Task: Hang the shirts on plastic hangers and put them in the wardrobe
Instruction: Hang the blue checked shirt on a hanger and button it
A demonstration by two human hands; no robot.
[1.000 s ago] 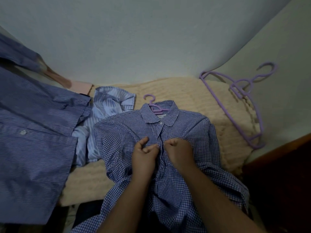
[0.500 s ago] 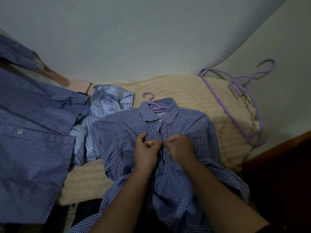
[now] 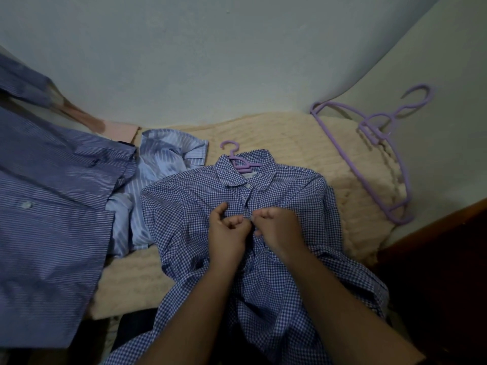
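- The checked shirt [image 3: 284, 196] lies front-up at the middle of our view on the cream blanket [image 3: 303, 138], its collar toward twelve o'clock and its lower part running down toward six o'clock under our forearms.
- A small purple hanger [image 3: 238, 163] sits inside the shirt; only its hook and neck show, poking out of the collar at twelve o'clock.
- Our left hand [image 3: 228, 233] is curled tight on the shirt's front edge, fingers folded in and pinching the cloth just at nine o'clock of the button line.
- Our right hand [image 3: 276, 227] is curled the same way, closed on the opposite front edge at three o'clock of that line; the two hands nearly touch, knuckle to knuckle.
- We cannot tell whether a button lies between the fingertips; the spot is hidden by the fists.
- A pale blue striped shirt [image 3: 163, 169] lies crumpled just at nine o'clock of the checked shirt, partly tucked under its shoulder.
- A darker blue striped shirt [image 3: 50, 206] spreads flat farther out at nine o'clock, overlapping the pale one; one button shows on it.
- A large purple hanger [image 3: 361, 159] leans at two o'clock, its bar resting on the blanket and its hook up against the wall [image 3: 237, 54].
- Dark wood [image 3: 434, 246] fills the edge at four o'clock.
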